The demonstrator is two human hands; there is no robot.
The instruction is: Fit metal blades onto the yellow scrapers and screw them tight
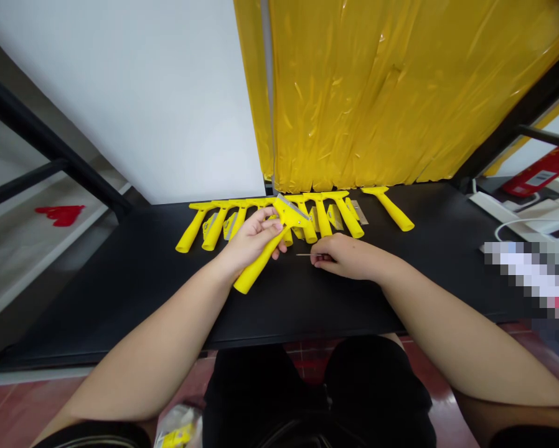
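Observation:
My left hand [257,239] is closed around a yellow scraper [261,261]. Its head with a metal blade points up and away, and the handle slants down toward me. Just to the right, my right hand [347,256] pinches a thin metal piece [304,254] that sticks out to the left, apart from the scraper; whether it is a slim tool or a blade seen edge-on I cannot tell. Behind both hands lies a row of several yellow scrapers [216,227], with small yellow pieces and metal blades [362,213] among them. One more scraper [396,210] lies apart on the right.
The black table [270,317] backs onto a white panel [167,106] and yellow plastic sheeting [377,93]. White power strips and a cable [526,214] lie at the right. A plastic bag with yellow contents [179,429] sits low by my left leg.

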